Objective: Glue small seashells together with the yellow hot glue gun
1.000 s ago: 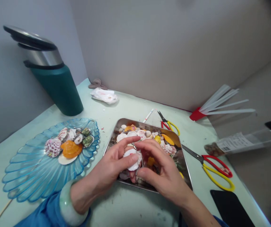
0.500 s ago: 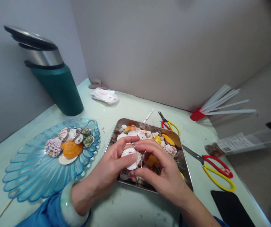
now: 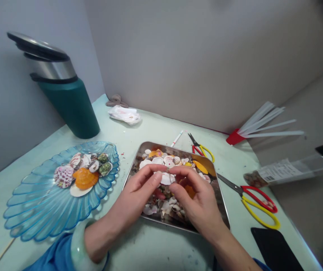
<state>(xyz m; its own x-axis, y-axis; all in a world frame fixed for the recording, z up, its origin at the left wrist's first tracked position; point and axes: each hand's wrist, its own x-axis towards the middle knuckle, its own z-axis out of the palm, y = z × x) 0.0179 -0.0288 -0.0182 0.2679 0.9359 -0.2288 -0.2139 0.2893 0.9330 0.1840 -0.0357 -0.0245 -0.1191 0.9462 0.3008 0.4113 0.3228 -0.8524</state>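
Over the metal tray (image 3: 223,199), my two hands meet with a white seashell (image 3: 167,178) between their fingertips. My left hand (image 3: 138,190) is closed on the shell's left side with thumb and index finger. My right hand (image 3: 199,197) pinches it from the right, its thumb and index finger curled in; part of the shell is hidden by the fingers. Below lie many loose shells (image 3: 168,209) in white, brown and orange. To the left, a blue scalloped glass dish (image 3: 37,203) carries an orange shell (image 3: 85,178), a purple-speckled shell (image 3: 63,176) and several smaller ones.
A green bottle (image 3: 68,105) stands at the back left. Small scissors (image 3: 200,146) lie behind the tray, larger scissors (image 3: 251,199) to its right. Nearby are a black flat object (image 3: 274,248), a red cup of white sticks (image 3: 236,136) and a clear bag (image 3: 279,173).
The white shell has turned and moved slightly up and right between my fingers. Both hands have shifted with it, uncovering more shells at the tray's near side.
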